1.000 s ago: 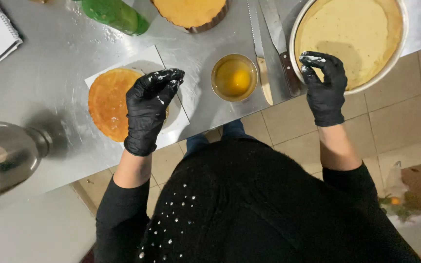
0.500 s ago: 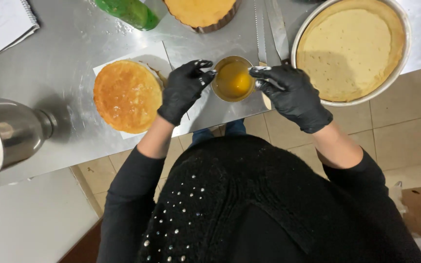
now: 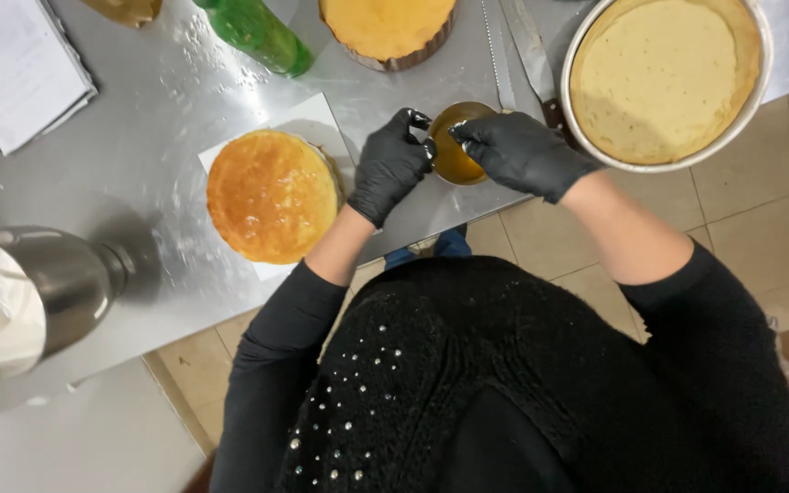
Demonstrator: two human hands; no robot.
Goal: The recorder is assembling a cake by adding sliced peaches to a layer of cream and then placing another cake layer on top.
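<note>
Syrup bowl (image 3: 457, 151) between hands (touching)

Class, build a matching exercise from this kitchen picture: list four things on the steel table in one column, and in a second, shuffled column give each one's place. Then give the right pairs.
Things:
1. small bowl of amber liquid
2. round golden cake layer
3. pale cake in a round pan
4. green bottle

Places:
A. on a white sheet, beside the left hand
B. top edge of the picture, lying tilted
C. between the two gloved hands
D. far side of the right hand

Pairs: 1-C, 2-A, 3-D, 4-B
</note>
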